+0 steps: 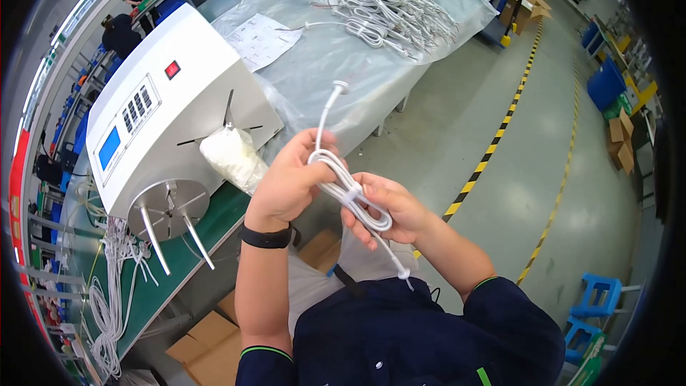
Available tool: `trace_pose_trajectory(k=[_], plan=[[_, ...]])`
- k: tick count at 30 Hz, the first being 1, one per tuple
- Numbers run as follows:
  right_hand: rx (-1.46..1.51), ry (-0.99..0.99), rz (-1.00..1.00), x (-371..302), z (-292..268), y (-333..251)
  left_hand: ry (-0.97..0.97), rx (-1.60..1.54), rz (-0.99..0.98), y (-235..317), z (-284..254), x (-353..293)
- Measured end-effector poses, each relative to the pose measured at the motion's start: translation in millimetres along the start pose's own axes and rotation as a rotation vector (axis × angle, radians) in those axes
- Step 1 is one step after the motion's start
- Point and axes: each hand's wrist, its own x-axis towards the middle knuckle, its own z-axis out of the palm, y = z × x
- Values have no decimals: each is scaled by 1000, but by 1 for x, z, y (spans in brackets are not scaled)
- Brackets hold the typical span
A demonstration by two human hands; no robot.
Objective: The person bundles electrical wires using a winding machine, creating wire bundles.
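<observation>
A coiled white cable (pixel 350 189) sits between both hands in mid-air, in front of the person's chest and just off the near edge of the green workbench (pixel 153 289). The left hand (pixel 289 182) wraps its fingers around the upper end of the coil, gripping it firmly; one loose end with a small plug (pixel 339 87) rises above the thumb. The right hand (pixel 389 207) pinches the lower loop of the coil, and the other loose end dangles down toward the dark blue shirt.

To the left, close beside the left wrist, stands a white winding machine (pixel 164 100) with metal pins (pixel 171 232) jutting out over the bench edge. Behind the hands, a plastic sheet (pixel 336 57) covers the bench and carries a pile of white cables (pixel 389 7). To the right, open grey floor stretches away, crossed by yellow-and-black tape (pixel 493 146). Cardboard boxes (pixel 207 339) lie under the bench.
</observation>
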Motion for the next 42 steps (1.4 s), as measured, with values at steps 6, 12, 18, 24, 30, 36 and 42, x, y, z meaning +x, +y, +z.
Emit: trace_pose_trajectory(k=[6,12,18,24,30,36,42], plan=[[83,79,-22,-6,6,11,119,-533,180,-9,39,14],[-60,90,53,4,-6,-10,-27,-516,326,-37,37,47],[-616,309,-107,23,-12,-97,246,-83,376,-39,36,63],[-1850,882,-662,122,-99,-296,102,-99,21,-110,16,-9],[-2515,1052,-402,221,-189,-403,441,-95,-213,-156,-26,-121],[-1984,442,-746,153,-155,-276,1196,50,-28,-120,-72,-303],[-918,-313,221,78,-21,51,1976,954,56,-122,-240,-485]])
